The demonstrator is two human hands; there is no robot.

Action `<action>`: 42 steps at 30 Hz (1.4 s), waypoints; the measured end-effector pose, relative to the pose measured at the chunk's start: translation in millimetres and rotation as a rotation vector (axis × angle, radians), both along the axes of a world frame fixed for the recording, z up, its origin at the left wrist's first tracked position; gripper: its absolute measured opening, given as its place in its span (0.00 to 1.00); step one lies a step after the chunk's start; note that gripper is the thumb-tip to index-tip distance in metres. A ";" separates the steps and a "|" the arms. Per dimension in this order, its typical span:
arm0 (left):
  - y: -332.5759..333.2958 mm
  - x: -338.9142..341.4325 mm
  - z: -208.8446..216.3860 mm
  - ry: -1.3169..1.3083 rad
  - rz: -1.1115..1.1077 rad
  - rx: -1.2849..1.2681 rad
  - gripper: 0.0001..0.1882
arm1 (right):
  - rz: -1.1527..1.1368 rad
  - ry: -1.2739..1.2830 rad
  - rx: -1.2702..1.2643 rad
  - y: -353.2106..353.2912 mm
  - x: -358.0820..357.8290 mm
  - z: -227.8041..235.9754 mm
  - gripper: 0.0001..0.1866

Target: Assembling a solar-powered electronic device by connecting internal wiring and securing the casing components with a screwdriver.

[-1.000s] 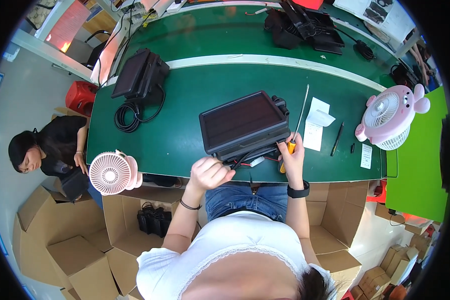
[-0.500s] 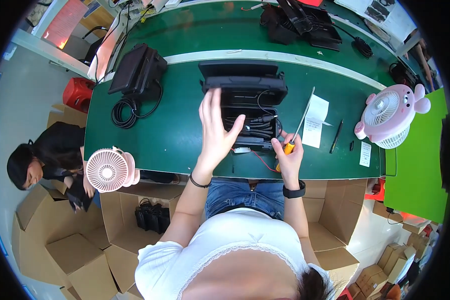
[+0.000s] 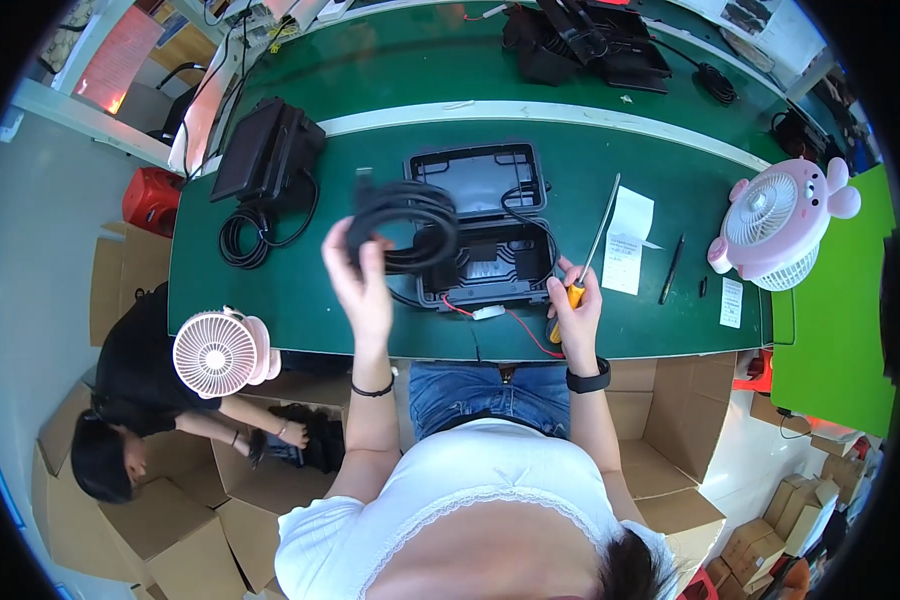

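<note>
My left hand (image 3: 362, 285) grips a coiled black cable (image 3: 407, 215), lifted to the left of an open black plastic case (image 3: 490, 250). The case's lid (image 3: 475, 180) is folded back flat, and its compartment faces up. My right hand (image 3: 577, 315) is closed round the yellow handle of a screwdriver (image 3: 576, 294), its long shaft pointing up and away over the table. A red wire with a white connector (image 3: 489, 312) lies along the near edge of the case. Another black cable (image 3: 552, 240) loops at the case's right side.
A closed black case (image 3: 268, 155) with a cable coil (image 3: 242, 232) stands at the left. A pink fan (image 3: 220, 352) sits at the left edge, a pink animal-shaped fan (image 3: 780, 225) at the right. Paper (image 3: 625, 255) and a pen (image 3: 673, 270) lie between. Beside cardboard boxes, a co-worker (image 3: 135, 370) bends down.
My left hand has lifted the cable coil out of the case and moved left. The case lid now lies back flat. The co-worker has leaned over and reached into a box.
</note>
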State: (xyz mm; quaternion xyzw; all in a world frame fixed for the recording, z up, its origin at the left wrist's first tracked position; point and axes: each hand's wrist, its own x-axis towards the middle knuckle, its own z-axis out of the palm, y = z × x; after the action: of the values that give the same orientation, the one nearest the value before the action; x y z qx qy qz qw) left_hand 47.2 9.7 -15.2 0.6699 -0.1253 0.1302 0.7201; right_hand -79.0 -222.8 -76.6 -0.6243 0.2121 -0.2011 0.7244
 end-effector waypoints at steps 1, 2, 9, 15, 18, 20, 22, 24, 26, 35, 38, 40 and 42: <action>8.5 3.5 -3.2 0.009 0.086 0.060 0.20 | -0.004 -0.006 0.019 -0.2 -0.5 -2.1 0.14; 20.3 6.0 -8.9 0.103 0.168 0.113 0.24 | -0.002 -0.013 0.041 1.2 0.5 -3.4 0.14; 43.5 -20.5 -8.8 -0.251 0.216 0.839 0.22 | -0.007 -0.075 -0.268 2.4 4.9 10.3 0.15; 12.0 -40.4 2.0 -0.465 -0.291 0.991 0.25 | -0.031 -0.051 -0.505 5.7 13.6 38.1 0.14; 7.7 -37.3 -7.4 -0.425 -0.296 0.940 0.24 | 0.112 0.009 -0.640 -0.2 15.7 54.2 0.10; 8.1 -34.5 -13.1 -0.484 -0.266 0.896 0.22 | 0.223 -0.016 -0.926 -7.7 20.2 68.7 0.10; 9.7 -35.1 -13.1 -0.585 -0.244 0.944 0.22 | 0.276 0.057 -1.099 -9.0 29.7 88.0 0.08; 7.4 -37.6 -15.5 -0.654 -0.205 0.993 0.24 | 0.316 0.058 -1.135 -18.6 42.8 87.8 0.08; 9.4 -41.2 -15.2 -0.765 -0.147 1.138 0.27 | 0.344 0.035 -1.132 -23.0 57.1 81.2 0.08; 4.1 -28.4 -33.4 -1.038 -0.008 1.109 0.11 | 0.196 0.061 -0.866 -10.0 59.2 63.9 0.16; -6.7 -24.1 -30.9 -1.182 0.037 0.923 0.11 | -0.022 -0.013 -0.833 -6.6 54.1 53.5 0.17; -9.9 -23.6 -23.8 -0.956 0.018 0.722 0.15 | -0.082 -0.024 -0.799 -7.7 50.4 44.4 0.17; -20.9 -20.2 -16.1 -0.633 0.069 0.525 0.16 | -0.110 -0.039 -0.808 -7.6 47.6 39.2 0.18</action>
State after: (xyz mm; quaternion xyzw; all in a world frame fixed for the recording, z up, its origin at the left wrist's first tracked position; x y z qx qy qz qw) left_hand 27.0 -11.3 -31.3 0.7616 -0.3469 0.3176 0.4459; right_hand -31.4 -230.4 -37.4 -0.8426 0.1351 -0.3186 0.4127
